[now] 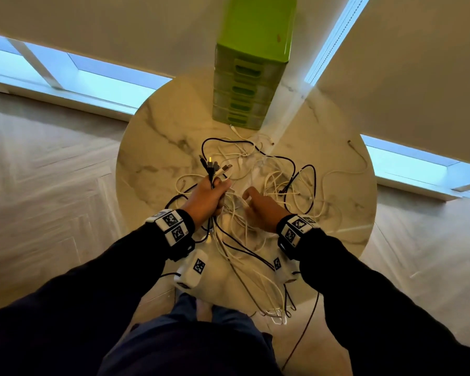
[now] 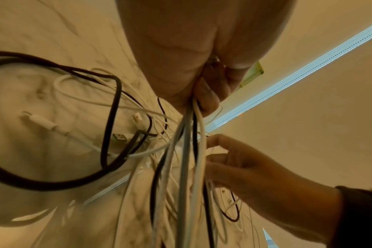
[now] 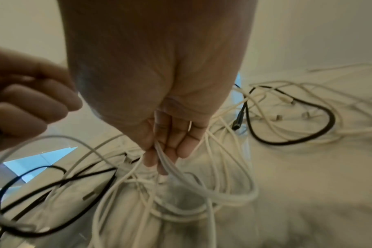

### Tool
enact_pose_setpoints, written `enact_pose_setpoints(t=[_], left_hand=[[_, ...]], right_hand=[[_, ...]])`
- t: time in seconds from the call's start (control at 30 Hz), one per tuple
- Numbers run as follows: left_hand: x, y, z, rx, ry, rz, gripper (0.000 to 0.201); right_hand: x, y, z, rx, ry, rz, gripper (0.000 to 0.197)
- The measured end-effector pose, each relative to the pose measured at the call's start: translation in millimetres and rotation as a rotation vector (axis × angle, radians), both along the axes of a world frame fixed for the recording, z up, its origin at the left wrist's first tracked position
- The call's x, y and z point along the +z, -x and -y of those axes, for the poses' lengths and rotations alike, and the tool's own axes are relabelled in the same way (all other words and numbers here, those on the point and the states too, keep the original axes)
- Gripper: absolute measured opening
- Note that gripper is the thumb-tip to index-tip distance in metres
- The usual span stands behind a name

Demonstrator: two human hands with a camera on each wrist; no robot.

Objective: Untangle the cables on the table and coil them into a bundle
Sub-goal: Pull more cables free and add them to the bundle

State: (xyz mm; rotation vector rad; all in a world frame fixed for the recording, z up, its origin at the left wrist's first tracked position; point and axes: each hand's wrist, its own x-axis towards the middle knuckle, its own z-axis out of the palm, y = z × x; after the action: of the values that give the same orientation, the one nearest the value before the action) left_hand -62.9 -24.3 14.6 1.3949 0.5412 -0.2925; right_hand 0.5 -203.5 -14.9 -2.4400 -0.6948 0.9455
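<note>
A tangle of white and black cables (image 1: 277,175) sprawls over the round marble table (image 1: 152,137). My left hand (image 1: 209,194) grips a bunch of several cables in its fist; their plug ends (image 1: 215,166) stick up above the fingers. The gripped strands (image 2: 189,134) hang down from that fist in the left wrist view. To its right, my right hand (image 1: 255,206) pinches white cable strands (image 3: 166,161) between thumb and fingers, just above the pile. Loose cable loops (image 1: 272,299) trail over the table's near edge.
A green drawer unit (image 1: 244,85) stands at the back of the table, just beyond the tangle. One white cable end (image 1: 358,156) lies alone near the right rim. Pale wooden floor surrounds the table, and bright window strips run along the walls.
</note>
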Motion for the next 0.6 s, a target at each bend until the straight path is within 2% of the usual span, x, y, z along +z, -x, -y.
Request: enact_pose_setpoints(t=[0.13,0.23,0.37,0.5,0.57,0.6], left_hand=[[-1,-4,3,-0.002,0.036,-0.003,0.040],[4,-7,12,-0.031,0.037,0.021,0.039],[3,-9,21,-0.035,-0.006,0.026,0.037],[0,-8,25,-0.045,-0.006,0.006,0.031],[-1,-8,28,-0.057,-0.012,0.005,0.028],[-1,-8,29,-0.058,-0.006,0.005,0.027]], right_hand=[[26,-6,11,-0.118,-0.090,0.126,0.015],[43,-3,19,-0.100,-0.113,0.170,0.013],[51,2,27,-0.083,-0.138,0.105,0.013],[55,8,29,-0.165,-0.201,0.067,0.013],[57,8,29,-0.201,-0.199,0.103,0.008],[57,7,29,-0.210,-0.199,0.152,0.013]])
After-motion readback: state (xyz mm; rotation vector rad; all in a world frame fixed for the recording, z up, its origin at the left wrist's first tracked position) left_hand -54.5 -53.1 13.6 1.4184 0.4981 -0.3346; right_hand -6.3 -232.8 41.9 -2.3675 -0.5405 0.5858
